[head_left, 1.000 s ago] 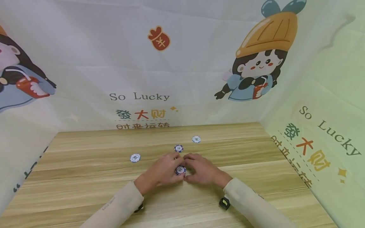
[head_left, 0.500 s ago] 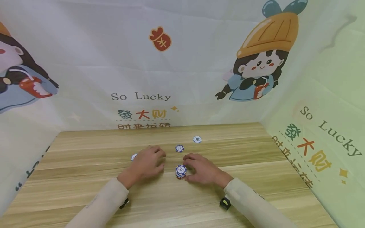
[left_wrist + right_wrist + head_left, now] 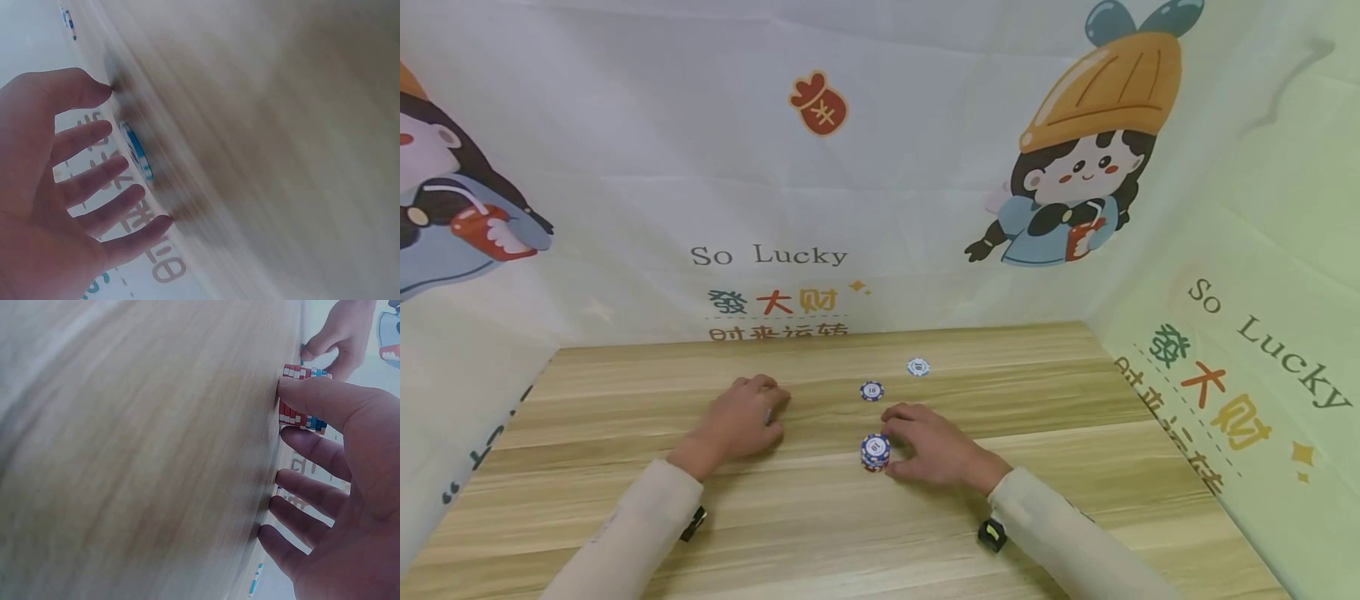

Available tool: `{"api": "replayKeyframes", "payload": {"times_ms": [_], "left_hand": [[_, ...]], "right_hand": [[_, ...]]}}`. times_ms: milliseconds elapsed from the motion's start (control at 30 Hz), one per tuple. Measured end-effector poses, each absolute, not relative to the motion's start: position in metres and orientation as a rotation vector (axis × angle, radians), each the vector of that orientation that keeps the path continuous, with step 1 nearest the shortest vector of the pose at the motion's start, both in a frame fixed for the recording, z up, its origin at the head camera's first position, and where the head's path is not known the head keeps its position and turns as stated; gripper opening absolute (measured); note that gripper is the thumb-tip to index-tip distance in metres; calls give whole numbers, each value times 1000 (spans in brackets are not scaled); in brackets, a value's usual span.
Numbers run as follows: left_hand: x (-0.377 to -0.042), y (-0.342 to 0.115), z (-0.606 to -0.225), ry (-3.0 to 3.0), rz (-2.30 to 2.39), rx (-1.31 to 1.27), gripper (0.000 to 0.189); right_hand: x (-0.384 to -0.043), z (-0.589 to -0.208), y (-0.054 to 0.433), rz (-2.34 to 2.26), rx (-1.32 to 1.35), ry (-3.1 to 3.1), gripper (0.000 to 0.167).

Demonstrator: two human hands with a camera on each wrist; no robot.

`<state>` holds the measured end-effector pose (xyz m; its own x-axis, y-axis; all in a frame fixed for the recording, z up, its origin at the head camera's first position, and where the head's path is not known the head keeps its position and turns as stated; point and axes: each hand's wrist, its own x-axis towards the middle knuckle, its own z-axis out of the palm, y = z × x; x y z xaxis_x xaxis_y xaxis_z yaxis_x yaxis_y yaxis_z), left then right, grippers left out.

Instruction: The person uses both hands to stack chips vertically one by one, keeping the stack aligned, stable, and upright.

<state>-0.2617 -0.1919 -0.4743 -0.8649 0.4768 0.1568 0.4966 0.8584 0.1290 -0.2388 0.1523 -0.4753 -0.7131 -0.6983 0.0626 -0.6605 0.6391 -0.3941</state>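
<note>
A short stack of poker chips (image 3: 876, 452), red below and blue on top, stands on the table. My right hand (image 3: 934, 446) rests at the stack's right side. Its thumb and forefinger are beside the chips; in the right wrist view the thumb crosses in front of the red ones. To the left, my left hand (image 3: 733, 421) spreads its fingers over a single blue-and-white poker chip (image 3: 136, 153). That chip lies flat between thumb and fingers, mostly covered in the head view. Whether the fingers touch it, I cannot tell.
A dark blue poker chip (image 3: 872, 391) marked 10 lies behind the stack. Farther back and right is a pale blue-and-white chip (image 3: 918, 367). The wooden table (image 3: 1037, 383) meets printed cloth walls (image 3: 925, 208) at its back and sides.
My left hand has left the stack and moved left, until it covers the lone chip there. My right hand has stayed beside the stack.
</note>
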Motion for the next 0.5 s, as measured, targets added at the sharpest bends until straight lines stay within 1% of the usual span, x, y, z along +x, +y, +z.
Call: {"api": "replayKeyframes", "payload": {"times_ms": [167,367,500], "left_hand": [[-260,-200,-470,-2969,-277,-739,43],[-264,-207,-471,-2894,-307,-793,29],[-263,-209,-469,-2891,-341,-784,23]], "right_hand": [[-239,-475,152,-604,-1143,2751,44],[-240,-477,152,-595,-1146,2752,44],[-241,-478,153,-591,-1142,2754,44]]}}
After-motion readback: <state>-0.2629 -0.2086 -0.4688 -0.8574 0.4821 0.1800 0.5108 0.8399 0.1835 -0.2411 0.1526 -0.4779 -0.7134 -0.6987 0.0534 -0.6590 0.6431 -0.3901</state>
